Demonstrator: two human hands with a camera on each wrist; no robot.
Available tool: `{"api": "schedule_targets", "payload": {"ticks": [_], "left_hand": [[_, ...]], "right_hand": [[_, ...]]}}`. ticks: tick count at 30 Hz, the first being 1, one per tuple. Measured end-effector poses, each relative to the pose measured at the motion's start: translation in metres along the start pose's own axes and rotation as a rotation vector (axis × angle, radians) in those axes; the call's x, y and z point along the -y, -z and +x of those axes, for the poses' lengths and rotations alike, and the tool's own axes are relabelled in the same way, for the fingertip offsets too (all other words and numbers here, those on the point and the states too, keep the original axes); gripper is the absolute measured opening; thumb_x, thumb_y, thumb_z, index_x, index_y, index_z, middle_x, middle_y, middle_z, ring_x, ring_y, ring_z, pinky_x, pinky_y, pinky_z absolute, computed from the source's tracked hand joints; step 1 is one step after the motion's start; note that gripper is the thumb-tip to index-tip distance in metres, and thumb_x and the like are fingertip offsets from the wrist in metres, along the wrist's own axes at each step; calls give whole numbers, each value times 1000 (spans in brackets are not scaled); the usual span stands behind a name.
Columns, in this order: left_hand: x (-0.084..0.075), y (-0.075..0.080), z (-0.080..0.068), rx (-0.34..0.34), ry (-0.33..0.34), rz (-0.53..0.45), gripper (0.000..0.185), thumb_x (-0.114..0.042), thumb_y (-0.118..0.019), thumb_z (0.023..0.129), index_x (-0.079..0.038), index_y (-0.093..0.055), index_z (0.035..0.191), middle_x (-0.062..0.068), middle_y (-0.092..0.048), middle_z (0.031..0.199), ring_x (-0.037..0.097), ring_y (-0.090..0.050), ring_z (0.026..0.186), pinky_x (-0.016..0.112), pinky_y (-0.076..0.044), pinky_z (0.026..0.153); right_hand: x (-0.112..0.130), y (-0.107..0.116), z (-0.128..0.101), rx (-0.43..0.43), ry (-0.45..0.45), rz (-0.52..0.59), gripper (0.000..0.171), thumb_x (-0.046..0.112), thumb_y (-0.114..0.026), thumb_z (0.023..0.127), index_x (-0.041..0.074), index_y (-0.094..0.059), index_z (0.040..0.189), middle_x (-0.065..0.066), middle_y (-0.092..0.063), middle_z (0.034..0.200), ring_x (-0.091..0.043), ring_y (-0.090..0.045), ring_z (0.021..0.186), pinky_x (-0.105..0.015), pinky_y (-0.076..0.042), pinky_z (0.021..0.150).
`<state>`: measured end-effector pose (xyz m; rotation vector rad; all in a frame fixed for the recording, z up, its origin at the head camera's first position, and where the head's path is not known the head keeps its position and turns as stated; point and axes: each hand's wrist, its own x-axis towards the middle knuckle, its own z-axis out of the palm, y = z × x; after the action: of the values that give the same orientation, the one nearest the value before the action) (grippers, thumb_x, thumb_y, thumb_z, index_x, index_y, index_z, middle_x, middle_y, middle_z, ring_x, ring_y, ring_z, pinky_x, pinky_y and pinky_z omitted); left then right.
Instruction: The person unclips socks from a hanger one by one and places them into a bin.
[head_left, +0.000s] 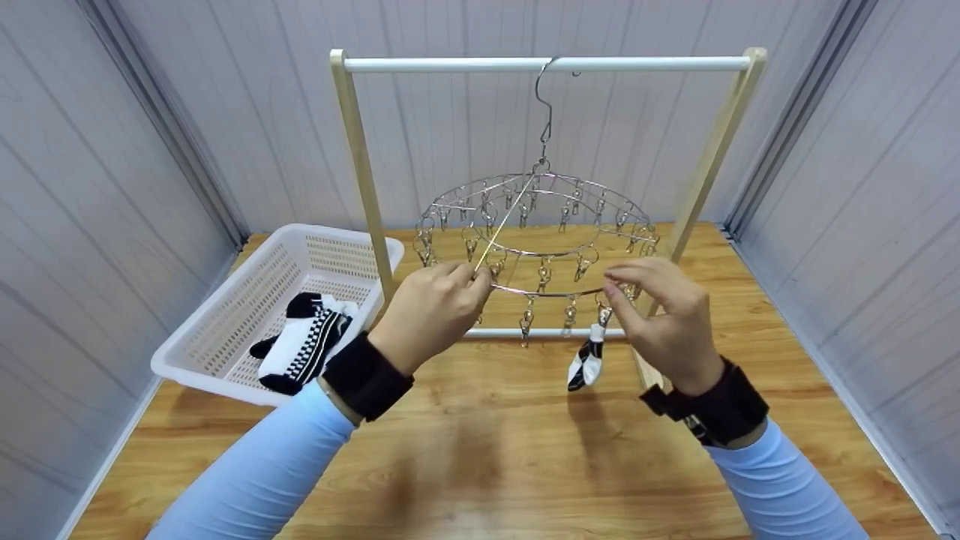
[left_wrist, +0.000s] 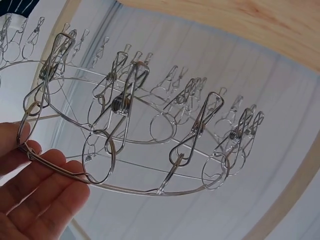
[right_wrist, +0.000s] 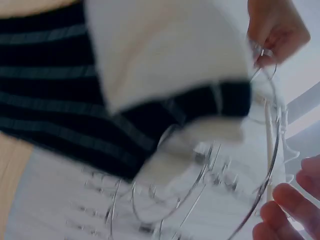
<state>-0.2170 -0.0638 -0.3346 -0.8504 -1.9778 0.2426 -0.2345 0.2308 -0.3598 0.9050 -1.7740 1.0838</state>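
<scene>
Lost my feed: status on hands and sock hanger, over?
Left hand grips hanger ring. Right hand pinches clip above hanging sock. More socks wait in basket. Nothing obstructing.

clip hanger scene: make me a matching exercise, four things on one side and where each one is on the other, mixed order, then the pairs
Things:
1. clip hanger
2. hanging sock
3. basket
4. left hand

Places:
A. on the wooden table, left of the rack
B. hooked on the white top bar
C. holding the hanger's outer ring
D. clipped under the ring, by the right hand

Pairs: 1-B, 2-D, 3-A, 4-C
</scene>
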Motion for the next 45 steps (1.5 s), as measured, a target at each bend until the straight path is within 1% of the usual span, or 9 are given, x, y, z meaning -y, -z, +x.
{"api": "schedule_targets", "payload": {"ticks": [7, 14, 19, 22, 26, 30, 35, 41, 45], "left_hand": [[5, -3, -5, 16, 34, -48, 6, -7, -78, 95, -2, -75, 97, 7, -75, 79, 20, -73, 68, 31, -62, 58], [11, -4, -9, 25, 49, -55, 5, 1, -73, 92, -1, -71, 96, 9, -73, 79, 22, -73, 70, 33, -62, 55], [14, -5, -9, 10, 77, -84, 5, 3, -68, 94, -1, -71, 95, 11, -74, 83, 24, -76, 74, 34, -65, 59], [15, -4, -10, 7, 95, -100, 5, -3, -71, 97, 0, -75, 99, 14, -77, 93, 28, -79, 84, 37, -68, 71], [14, -4, -11, 8, 100, -112, 20, -12, -73, 97, 2, -79, 109, 19, -80, 108, 34, -79, 99, 42, -68, 90], [10, -2, -10, -4, 75, -144, 31, -20, -71, 95, 3, -78, 115, 19, -80, 113, 35, -79, 105, 44, -66, 96], [-1, -2, -1, -44, 44, -152, 33, -27, -75, 98, 1, -77, 116, 15, -81, 109, 31, -79, 103, 42, -66, 94], [-6, -5, 7, -129, 47, -112, 13, -15, -81, 95, -4, -80, 102, 6, -81, 92, 21, -79, 84, 35, -67, 78], [-6, -5, 6, -153, 36, -93, 8, -11, -82, 94, -3, -79, 98, 6, -81, 87, 20, -78, 79, 34, -67, 73]], "right_hand": [[-28, 18, -3, 161, -75, -126, 25, -6, -67, 88, -8, -77, 111, -26, -78, 118, -46, -71, 117, -18, -42, 119], [-46, 23, -7, 213, -36, -101, 21, -5, -74, 88, -6, -79, 108, -25, -80, 111, -47, -72, 111, -18, -43, 118], [-44, 23, -4, 187, 31, -73, 24, -11, -79, 83, -3, -80, 106, -22, -81, 107, -43, -73, 104, -15, -45, 115], [-40, 21, -2, 155, 52, -55, 27, -13, -80, 81, -2, -81, 106, -20, -81, 103, -38, -73, 100, -18, -48, 114], [-34, 19, -1, 117, 61, -43, 28, -14, -81, 80, -2, -82, 105, -19, -81, 100, -34, -74, 96, -21, -50, 113], [-28, 16, 1, 88, 75, -52, 25, -13, -81, 80, -4, -81, 102, -20, -81, 97, -37, -73, 92, -19, -49, 111], [-21, 12, 2, 56, 81, -71, 21, -11, -82, 80, -4, -81, 99, -20, -81, 94, -38, -72, 88, -17, -49, 108], [-14, 8, -2, 40, 68, -73, 22, -11, -82, 80, -3, -82, 101, -19, -81, 95, -37, -71, 90, -17, -49, 104], [-11, 7, -3, 44, 66, -78, 21, -10, -82, 80, -4, -81, 100, -19, -81, 95, -38, -71, 89, -15, -49, 104]]}}
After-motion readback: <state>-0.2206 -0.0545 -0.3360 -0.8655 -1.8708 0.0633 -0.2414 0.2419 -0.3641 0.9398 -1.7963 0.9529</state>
